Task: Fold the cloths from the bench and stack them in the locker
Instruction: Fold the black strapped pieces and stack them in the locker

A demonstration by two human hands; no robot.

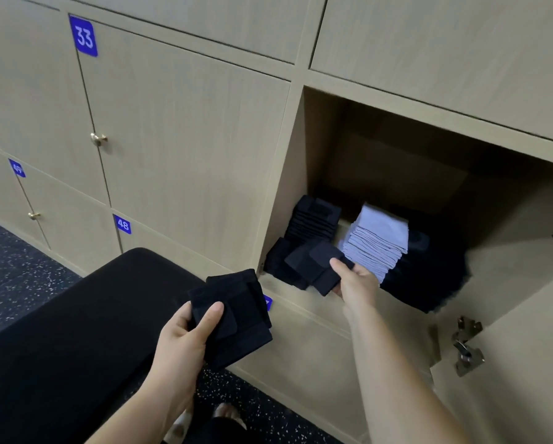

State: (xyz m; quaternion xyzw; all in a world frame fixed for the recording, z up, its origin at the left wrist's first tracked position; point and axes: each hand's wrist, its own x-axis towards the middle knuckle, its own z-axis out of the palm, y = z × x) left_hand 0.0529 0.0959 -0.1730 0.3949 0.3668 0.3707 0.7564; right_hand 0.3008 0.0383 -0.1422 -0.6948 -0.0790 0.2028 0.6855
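Note:
My left hand (187, 331) grips a small pile of folded black cloths (239, 312) above the end of the black bench (76, 331), thumb on top. My right hand (353, 280) reaches into the open locker (307, 149) and pinches a folded black cloth (321, 264) at its front edge. Inside stand a stack of black cloths (313, 217) at the back left, a low black pile (280, 262) in front of it, a stack of pale lilac cloths (376, 243) in the middle and a dark stack (429, 277) to the right.
The locker's door (509, 363) hangs open at the right with metal hinges (465, 347) showing. Closed lockers numbered 33 (83, 36) and 48 (122, 224) fill the wall to the left. Speckled dark floor (15, 270) lies below, and my feet (201, 421) show at the bottom.

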